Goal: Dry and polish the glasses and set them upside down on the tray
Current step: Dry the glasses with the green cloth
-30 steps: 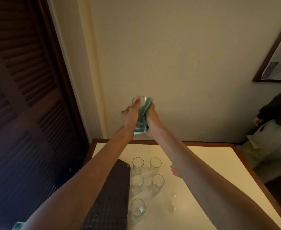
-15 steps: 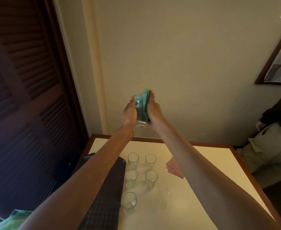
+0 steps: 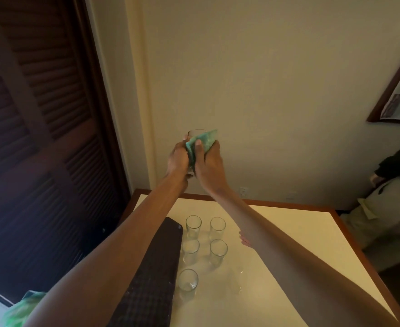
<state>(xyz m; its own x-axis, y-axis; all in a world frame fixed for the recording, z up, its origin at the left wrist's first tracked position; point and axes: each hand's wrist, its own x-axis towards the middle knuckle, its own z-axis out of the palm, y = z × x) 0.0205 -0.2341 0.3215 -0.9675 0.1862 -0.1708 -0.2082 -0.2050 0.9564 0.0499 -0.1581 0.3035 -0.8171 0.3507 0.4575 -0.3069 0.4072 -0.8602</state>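
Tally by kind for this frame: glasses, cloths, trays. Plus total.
Glasses: 6 (five upright glasses on the table, one held glass gripped by the left hand)
Cloths: 2 (teal cloth in the right hand, pink cloth under the right forearm)
Tray: 1
Total: 9
Faint shape beside the front glass: cannot tell.

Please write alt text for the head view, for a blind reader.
The left hand holds a clear glass up while the right hand presses a teal cloth around it. Below, at least five glasses stand upright on the table beside a dark tray.
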